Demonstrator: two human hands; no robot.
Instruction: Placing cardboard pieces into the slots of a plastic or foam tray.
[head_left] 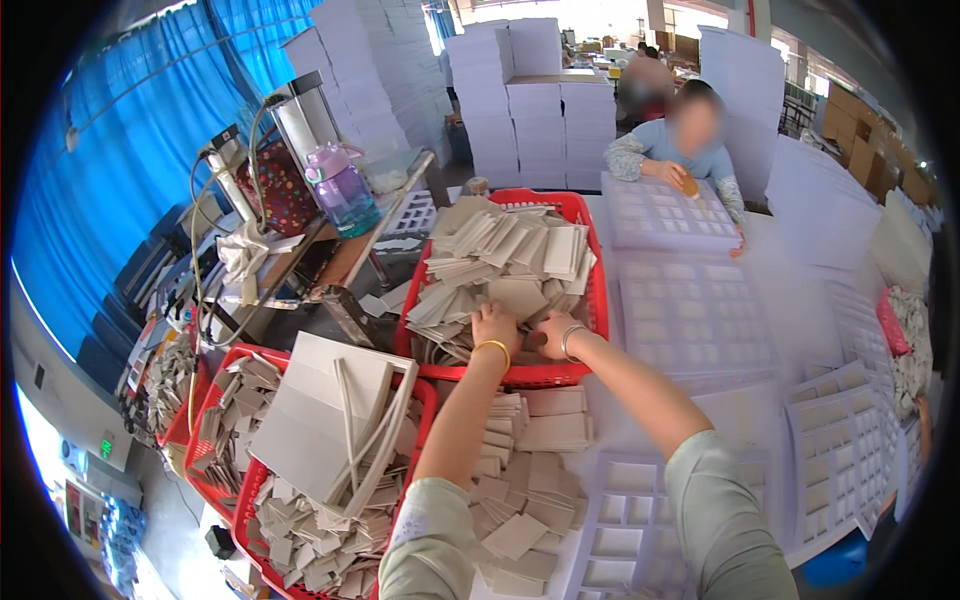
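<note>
In the head view, the person's bare left hand [494,325], a yellow bangle at its wrist, lies with fingers spread over the near end of a heap of small flat grey cardboard pieces [500,250], while the right hand [556,335], wearing a silver bangle, is curled just beside it; whether either one grips a piece cannot be told. The heap fills a red plastic basket with slotted sides [599,300], standing ahead of the person near the middle. Judged by how things lie, handling of these pieces is well short of finished: the basket is piled to its rim, and more short stacks and loose grey pieces [525,500] are spread on the table between the forearms. At least three red baskets show, counting the front-left one [431,400] and one tucked behind it [196,437]; the front-left one also bears large flat grey boards [322,410] and a few pale strips [347,420]. The pieces are too many to count. White compartmented trays [625,520] run to several, in stacks and leaning at the right, the near one with its visible compartments bare. There is one purple-and-blue bottle [342,190], and one co-worker in light blue [655,140] leans over a tray stack, holding one orange-brown object [690,186].
</note>
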